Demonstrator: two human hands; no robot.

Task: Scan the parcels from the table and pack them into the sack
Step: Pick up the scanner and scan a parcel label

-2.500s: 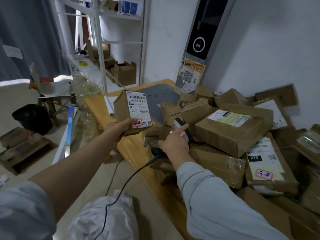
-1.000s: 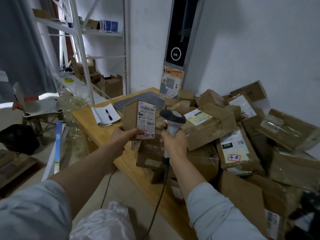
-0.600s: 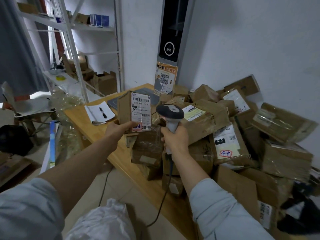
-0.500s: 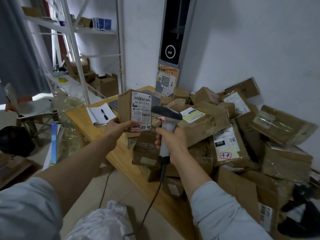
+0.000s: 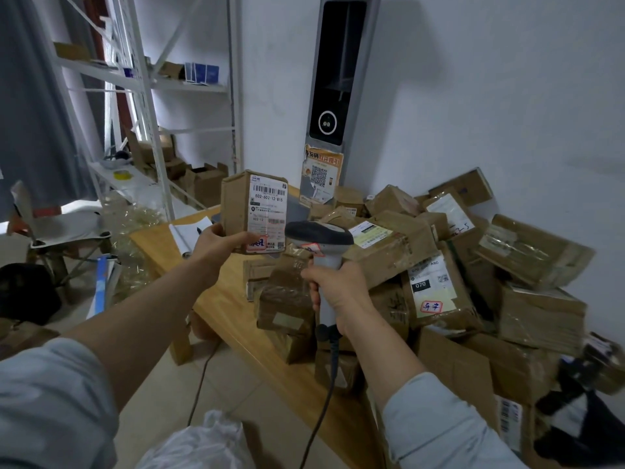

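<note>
Over the light wooden table (image 5: pixel 233 299), the left hand (image 5: pixel 221 240) grips a small brown cardboard parcel (image 5: pixel 252 211) upright, label towards the grey handheld scanner (image 5: pixel 319 236) clasped in the right hand (image 5: pixel 338 292). Scanning looks under way; next the parcel must go down into the white plastic sack (image 5: pixel 203 445) below.

I have both arms stretched forward, bare forearms showing past pale sleeves that end near the elbows. My left hand (image 5: pixel 216 240) is raised with the wrist bent slightly up, thumb laid across the lower front of the parcel (image 5: pixel 236 204) and fingers out of sight behind it, holding it upright. My right hand (image 5: pixel 338 289) sits lower and just to the right, wrapped in a fist round the handle of the scanner (image 5: pixel 318 233), wrist straight.
</note>
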